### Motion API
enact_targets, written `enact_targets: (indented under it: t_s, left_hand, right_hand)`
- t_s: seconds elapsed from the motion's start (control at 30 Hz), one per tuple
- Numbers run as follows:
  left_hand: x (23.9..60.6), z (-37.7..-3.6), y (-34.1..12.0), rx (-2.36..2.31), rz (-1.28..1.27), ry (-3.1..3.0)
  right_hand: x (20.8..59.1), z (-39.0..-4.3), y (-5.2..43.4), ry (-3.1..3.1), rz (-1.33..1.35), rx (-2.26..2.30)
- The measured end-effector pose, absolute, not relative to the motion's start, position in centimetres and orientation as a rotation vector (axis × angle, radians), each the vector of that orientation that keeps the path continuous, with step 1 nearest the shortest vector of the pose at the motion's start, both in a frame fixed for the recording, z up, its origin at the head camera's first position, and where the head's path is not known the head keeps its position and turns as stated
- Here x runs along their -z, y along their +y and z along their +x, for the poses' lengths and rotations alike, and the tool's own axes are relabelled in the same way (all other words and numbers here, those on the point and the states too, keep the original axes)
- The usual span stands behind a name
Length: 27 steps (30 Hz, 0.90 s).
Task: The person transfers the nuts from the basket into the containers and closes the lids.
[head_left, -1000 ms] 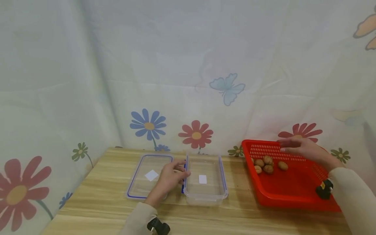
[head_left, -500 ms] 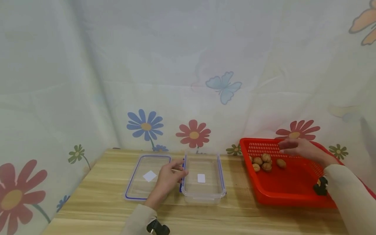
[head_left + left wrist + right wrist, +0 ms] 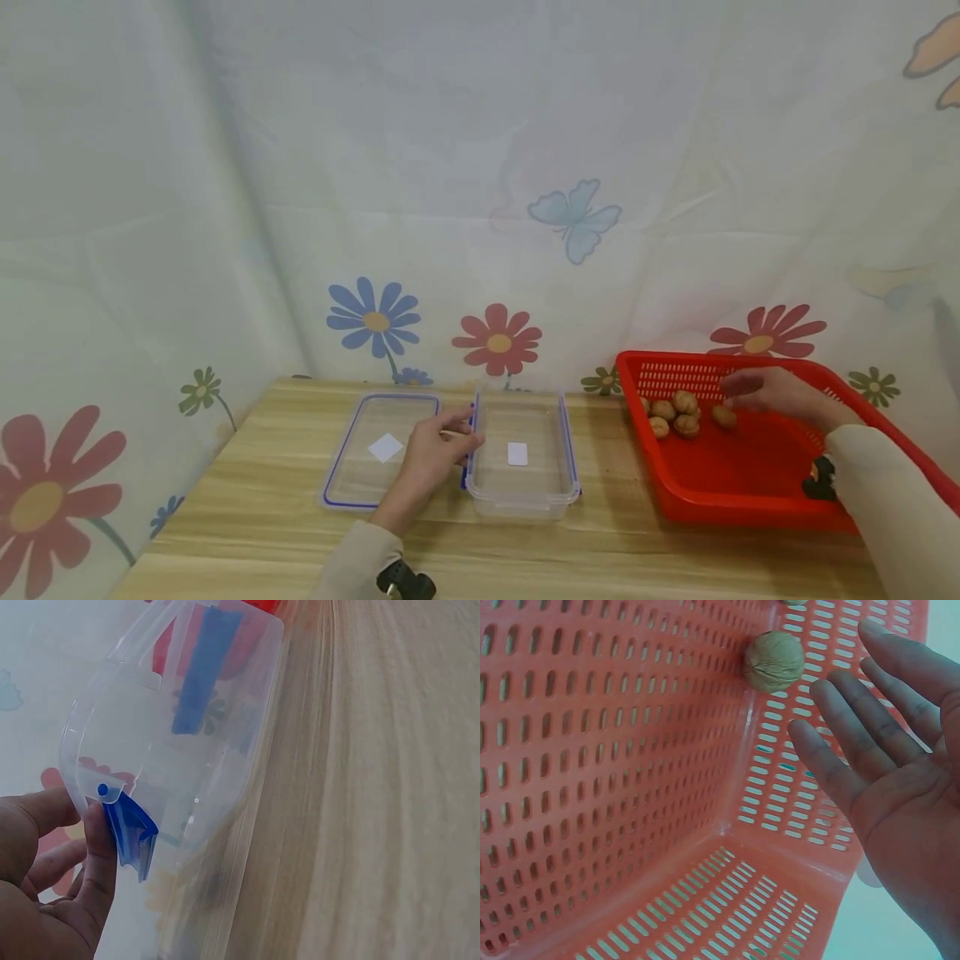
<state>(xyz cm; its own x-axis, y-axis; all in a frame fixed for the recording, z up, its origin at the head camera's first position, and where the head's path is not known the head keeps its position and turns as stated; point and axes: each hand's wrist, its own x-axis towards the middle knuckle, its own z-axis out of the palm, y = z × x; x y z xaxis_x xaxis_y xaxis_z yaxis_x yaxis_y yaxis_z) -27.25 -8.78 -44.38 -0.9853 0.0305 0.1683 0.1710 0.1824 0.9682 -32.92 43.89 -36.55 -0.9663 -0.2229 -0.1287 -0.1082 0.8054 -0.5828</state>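
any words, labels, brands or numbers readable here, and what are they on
No readable text in any view.
White sticker on the clear container: looks blank.
White sticker on the lid: looks blank.
Red basket and walnuts: no marking shows.
Flowered cloth behind: pictures only, no writing.
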Motion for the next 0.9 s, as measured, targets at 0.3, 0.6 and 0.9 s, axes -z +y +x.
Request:
enact_targets:
  t_s: [0.3,0.6,0.9]
  left_hand:
    - [44.6,-27.4,-8.9,1.916,-0.181,-2.344]
    - [44.7,-27.4,-8.9,1.927,-0.178,-2.334]
    - [44.6,-27.4,-8.9,1.928,-0.176,-2.328]
  right_hand:
    - [37.6,-33.5,44.1,2.793,-0.213,0.824]
    - [38.3,-34.4,43.9,2.801,-0.175,0.765]
    - [38.4,-34.5,43.8,2.782,-0.182,0.73]
